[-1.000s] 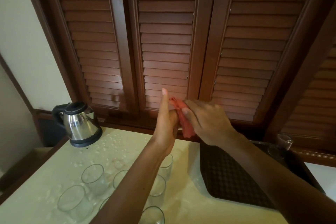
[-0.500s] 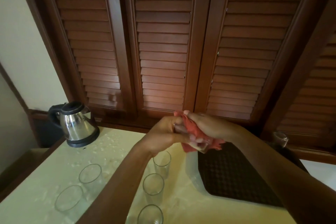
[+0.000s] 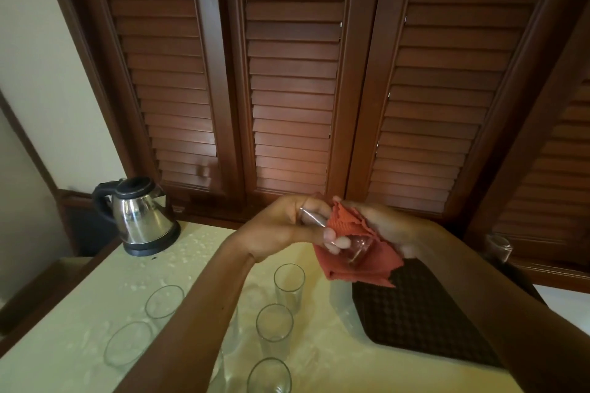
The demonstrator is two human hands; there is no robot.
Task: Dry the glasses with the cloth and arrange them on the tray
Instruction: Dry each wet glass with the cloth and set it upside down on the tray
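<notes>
Above the pale, water-spotted table (image 3: pixel 79 344), the left hand (image 3: pixel 284 230) grips a clear drinking glass (image 3: pixel 338 239) tilted on its side, while the right hand (image 3: pixel 389 226) clutches the red-orange cloth (image 3: pixel 351 265) wrapped around it. Beyond the dark brown textured tray (image 3: pixel 415 313), one glass (image 3: pixel 498 247) stands; left of the tray, more wait, near a steel electric kettle (image 3: pixel 137 217). Half a second ago the hands sat marginally higher.

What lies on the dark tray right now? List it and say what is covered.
One clear glass shows at the far right end of the tray. The nearer patterned surface shows bare. The right hand, its forearm and the red cloth hide the rest.
</notes>
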